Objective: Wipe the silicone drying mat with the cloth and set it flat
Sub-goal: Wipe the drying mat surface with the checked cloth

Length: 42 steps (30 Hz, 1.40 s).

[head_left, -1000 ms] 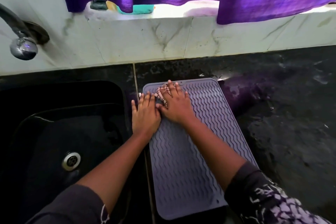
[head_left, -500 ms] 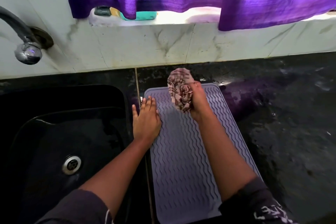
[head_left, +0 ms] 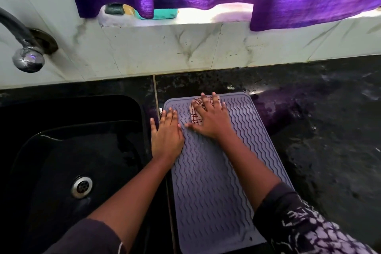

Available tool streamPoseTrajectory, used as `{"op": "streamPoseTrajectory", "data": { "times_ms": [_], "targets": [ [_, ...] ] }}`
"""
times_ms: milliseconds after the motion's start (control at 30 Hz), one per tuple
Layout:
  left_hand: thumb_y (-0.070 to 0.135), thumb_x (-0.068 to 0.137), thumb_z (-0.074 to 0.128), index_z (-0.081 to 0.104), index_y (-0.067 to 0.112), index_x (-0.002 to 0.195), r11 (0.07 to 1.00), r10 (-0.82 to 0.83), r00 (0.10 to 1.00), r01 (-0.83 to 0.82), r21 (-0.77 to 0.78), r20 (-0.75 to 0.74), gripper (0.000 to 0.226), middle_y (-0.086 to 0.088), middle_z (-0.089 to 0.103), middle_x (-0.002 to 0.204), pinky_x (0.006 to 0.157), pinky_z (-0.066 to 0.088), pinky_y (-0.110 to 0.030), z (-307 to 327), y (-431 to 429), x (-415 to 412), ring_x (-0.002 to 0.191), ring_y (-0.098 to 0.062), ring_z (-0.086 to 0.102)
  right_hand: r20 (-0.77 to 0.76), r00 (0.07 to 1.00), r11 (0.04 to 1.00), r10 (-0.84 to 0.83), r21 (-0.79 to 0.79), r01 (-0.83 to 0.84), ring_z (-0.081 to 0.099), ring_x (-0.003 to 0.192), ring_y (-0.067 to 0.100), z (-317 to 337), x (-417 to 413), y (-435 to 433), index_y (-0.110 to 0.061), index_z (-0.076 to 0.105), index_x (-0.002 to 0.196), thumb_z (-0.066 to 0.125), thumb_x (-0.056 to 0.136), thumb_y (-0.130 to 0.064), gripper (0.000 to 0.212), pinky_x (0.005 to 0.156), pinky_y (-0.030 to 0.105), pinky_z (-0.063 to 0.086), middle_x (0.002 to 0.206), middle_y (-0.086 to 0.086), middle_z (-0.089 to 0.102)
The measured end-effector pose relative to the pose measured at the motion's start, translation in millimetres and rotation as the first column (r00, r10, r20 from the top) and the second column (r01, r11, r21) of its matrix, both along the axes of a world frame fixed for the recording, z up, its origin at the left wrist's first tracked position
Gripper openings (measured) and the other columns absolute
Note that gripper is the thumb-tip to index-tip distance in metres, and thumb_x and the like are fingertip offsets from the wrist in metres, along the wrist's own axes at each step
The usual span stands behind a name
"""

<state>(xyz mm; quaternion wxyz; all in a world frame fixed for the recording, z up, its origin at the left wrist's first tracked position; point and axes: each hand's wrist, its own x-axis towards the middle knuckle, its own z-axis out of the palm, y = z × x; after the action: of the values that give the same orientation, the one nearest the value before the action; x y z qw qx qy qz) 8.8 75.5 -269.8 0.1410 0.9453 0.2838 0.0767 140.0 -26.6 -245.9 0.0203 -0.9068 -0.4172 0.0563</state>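
Beside the sink (head_left: 61,150), on the dark wet table (head_left: 329,150), my mat (head_left: 210,181) lies flat, ridges up. My left hand (head_left: 166,137) rests open, fingers spread, pinning the mat's left edge. My right hand (head_left: 211,118) presses the cloth (head_left: 193,112) flat under splayed fingers at the far end. I judge wiping barely begun: the near stretch looks untouched, and the setting flat seems done.

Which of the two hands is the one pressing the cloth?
The right hand: it lies spread over the patterned cloth near the mat's far end. The left hand rests flat and bare on the mat's left edge.
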Motion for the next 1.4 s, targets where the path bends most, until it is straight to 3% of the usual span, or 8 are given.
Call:
{"op": "streamPoseTrajectory", "data": {
  "times_ms": [300, 433, 500, 600, 1033, 1133, 1233, 1400],
  "targets": [
    [0.027, 0.097, 0.023, 0.021, 0.015, 0.148, 1.0, 0.006, 1.0, -0.006, -0.003, -0.002, 0.053, -0.001, 0.022, 0.157, 0.115, -0.004, -0.048, 2.1, -0.1, 0.4, 0.146, -0.016, 0.01, 0.083, 0.996, 0.998, 0.023, 0.063, -0.029, 0.041, 0.125, 0.035, 5.2, -40.2, -27.0, -0.017, 0.045, 0.133, 0.051, 0.09, -0.033, 0.046, 0.098, 0.046, 0.04, 0.136, 0.012, 0.049],
    [0.028, 0.098, 0.023, 0.022, 0.015, 0.148, 1.0, 0.001, 1.0, -0.001, -0.024, 0.017, 0.052, -0.001, 0.022, 0.157, 0.115, -0.003, -0.049, 4.2, -0.7, 0.3, 0.146, -0.016, 0.011, -0.101, 0.991, 0.902, -0.092, 0.413, 0.126, 0.058, 0.077, 0.01, 23.1, -31.4, -22.0, -0.021, 0.061, 0.114, 0.058, 0.087, -0.028, 0.028, 0.064, 0.018, 0.044, 0.099, 0.005, 0.068],
    [0.028, 0.099, 0.022, 0.02, 0.016, 0.149, 1.0, 0.001, 1.0, -0.001, -0.024, 0.014, 0.052, 0.0, 0.02, 0.158, 0.115, -0.005, -0.049, 4.4, -0.5, -0.1, 0.146, -0.015, 0.009, -0.119, 0.986, 0.862, -0.119, 0.48, 0.162, 0.055, 0.102, 0.021, 23.1, -15.7, 1.7, -0.02, 0.055, 0.124, 0.051, 0.091, -0.029, 0.035, 0.082, 0.032, 0.044, 0.12, 0.009, 0.062],
    [0.028, 0.099, 0.021, 0.018, 0.017, 0.149, 1.0, 0.005, 1.0, -0.005, -0.026, -0.004, 0.051, 0.001, 0.017, 0.158, 0.115, -0.005, -0.049, 4.5, -1.1, -0.2, 0.146, -0.014, 0.006, -0.055, 0.99, 0.974, -0.132, 0.176, 0.14, 0.018, 0.138, 0.033, 8.2, -12.6, 27.2, -0.024, 0.035, 0.14, 0.039, 0.091, -0.043, 0.052, 0.106, 0.053, 0.024, 0.15, 0.006, 0.03],
    [0.027, 0.099, 0.023, 0.022, 0.016, 0.148, 1.0, 0.007, 1.0, -0.007, -0.01, 0.004, 0.051, 0.0, 0.022, 0.157, 0.115, -0.004, -0.05, 2.9, -0.3, 1.1, 0.146, -0.015, 0.011, -0.102, 0.986, 0.974, -0.131, 0.174, 0.147, 0.048, 0.107, 0.028, 18.5, -58.1, -24.6, -0.018, 0.057, 0.119, 0.057, 0.087, -0.029, 0.034, 0.089, 0.039, 0.041, 0.118, 0.008, 0.06],
    [0.027, 0.099, 0.022, 0.022, 0.016, 0.148, 1.0, 0.009, 1.0, -0.009, -0.013, 0.008, 0.051, 0.001, 0.022, 0.157, 0.116, -0.003, -0.05, 3.5, -0.4, 1.0, 0.146, -0.014, 0.011, -0.115, 0.972, 0.936, -0.206, 0.265, 0.23, 0.038, 0.122, 0.034, 21.3, -34.7, -9.5, -0.02, 0.048, 0.13, 0.048, 0.092, -0.033, 0.041, 0.096, 0.043, 0.037, 0.135, 0.01, 0.049],
    [0.028, 0.099, 0.022, 0.022, 0.016, 0.148, 1.0, 0.01, 1.0, -0.01, -0.011, 0.006, 0.051, 0.0, 0.023, 0.157, 0.116, -0.004, -0.05, 3.4, -1.5, -0.1, 0.146, -0.015, 0.011, -0.095, 0.972, 0.968, -0.215, 0.11, 0.225, 0.016, 0.137, 0.041, 12.8, -24.2, -3.4, -0.021, 0.033, 0.14, 0.039, 0.092, -0.043, 0.054, 0.106, 0.053, 0.023, 0.15, 0.01, 0.029],
    [0.028, 0.099, 0.024, 0.022, 0.016, 0.148, 1.0, 0.017, 1.0, -0.017, -0.006, 0.009, 0.051, 0.001, 0.022, 0.157, 0.115, -0.003, -0.05, 4.6, -2.2, 0.4, 0.146, -0.014, 0.012, -0.007, 0.983, 0.978, -0.185, 0.092, 0.185, 0.031, 0.128, 0.041, 6.3, -44.5, -28.1, -0.02, 0.039, 0.136, 0.05, 0.089, -0.035, 0.051, 0.097, 0.05, 0.037, 0.142, 0.012, 0.041]
  ]
}}
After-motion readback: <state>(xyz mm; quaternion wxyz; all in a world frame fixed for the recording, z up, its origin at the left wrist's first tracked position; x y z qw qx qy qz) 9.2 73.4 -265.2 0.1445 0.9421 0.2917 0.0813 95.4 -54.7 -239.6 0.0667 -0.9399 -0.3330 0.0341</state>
